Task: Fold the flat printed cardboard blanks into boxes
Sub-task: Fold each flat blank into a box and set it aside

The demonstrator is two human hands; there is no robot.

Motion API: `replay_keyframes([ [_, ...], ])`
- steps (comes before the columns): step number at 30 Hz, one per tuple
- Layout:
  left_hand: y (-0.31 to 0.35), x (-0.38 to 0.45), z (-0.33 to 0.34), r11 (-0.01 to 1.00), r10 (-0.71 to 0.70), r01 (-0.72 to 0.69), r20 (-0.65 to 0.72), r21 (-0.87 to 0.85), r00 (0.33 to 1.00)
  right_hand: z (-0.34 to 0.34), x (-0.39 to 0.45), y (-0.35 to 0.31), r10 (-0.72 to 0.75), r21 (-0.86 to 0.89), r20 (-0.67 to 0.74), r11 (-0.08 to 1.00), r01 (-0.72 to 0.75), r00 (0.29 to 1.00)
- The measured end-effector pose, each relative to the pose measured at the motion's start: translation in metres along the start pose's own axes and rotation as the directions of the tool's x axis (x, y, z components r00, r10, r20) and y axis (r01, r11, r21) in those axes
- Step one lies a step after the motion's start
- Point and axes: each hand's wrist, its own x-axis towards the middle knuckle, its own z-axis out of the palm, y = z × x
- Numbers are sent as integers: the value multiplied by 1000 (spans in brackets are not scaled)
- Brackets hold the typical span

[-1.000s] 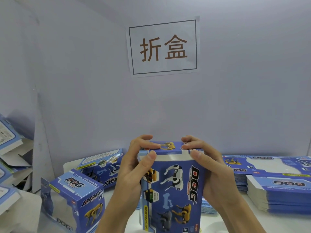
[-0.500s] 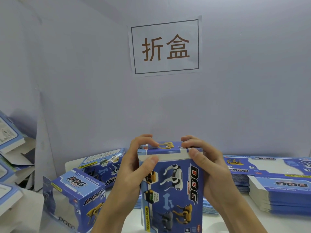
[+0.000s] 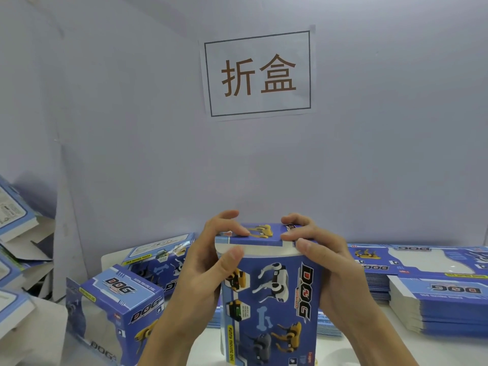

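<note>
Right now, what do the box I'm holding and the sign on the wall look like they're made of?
The box looks like thin printed cardboard with a slightly glossy blue finish; a white unprinted edge shows at its top flap. The sign looks like plain matte paper: white, flat against the wall, brown characters inside a thin dark border.

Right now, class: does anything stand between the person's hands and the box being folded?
Nothing visible does. The left hand and right hand already grip the box, fingers pressing its top flap down.
</note>
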Motion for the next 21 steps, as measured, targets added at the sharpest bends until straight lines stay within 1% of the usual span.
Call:
replay_keyframes([
  [4,-1,2,7,1000,14,-15,-61,-8,998,-1,0,0,-21,-13,-50,1000,20,999],
  [7,-2,4,12,993,66,-55,-103,108,992,-4,0,0,-50,-32,-63,998,48,997],
  [10,-1,6,15,986,105,-91,-102,140,989,-4,1,1,-87,-109,-47,991,81,995],
  [14,-2,5,13,992,78,-70,-74,104,994,-5,2,3,-112,-145,-43,984,105,993],
  [18,-2,3,11,990,61,-58,-21,128,998,-6,3,4,-100,-97,-80,991,92,992],
  [21,3,0,8,994,21,-27,50,108,999,-6,3,4,-83,-76,-70,994,78,994],
])
